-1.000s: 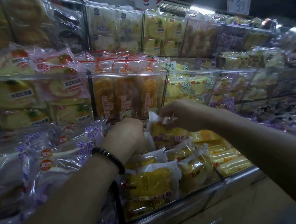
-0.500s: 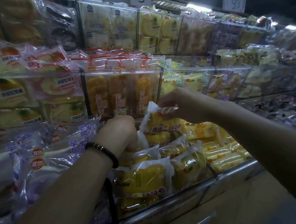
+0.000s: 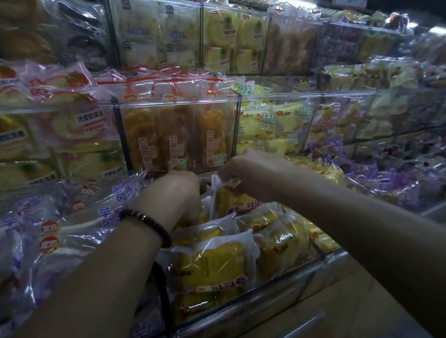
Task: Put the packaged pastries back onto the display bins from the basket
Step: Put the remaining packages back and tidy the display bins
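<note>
Two hands tuck a yellow pastry pkt (image 3: pixel 234 203) into a shop bin (image 3: pixel 276 283).
R hand (image 3: pixel 251 172) fingers pinch the pkt's top seal; pkt stands upright just below them. L hand (image 3: pixel 171 195) close beside, fingers hidden, grip can't tell. Best lowered gently, label front, w/o crushing it.
</note>
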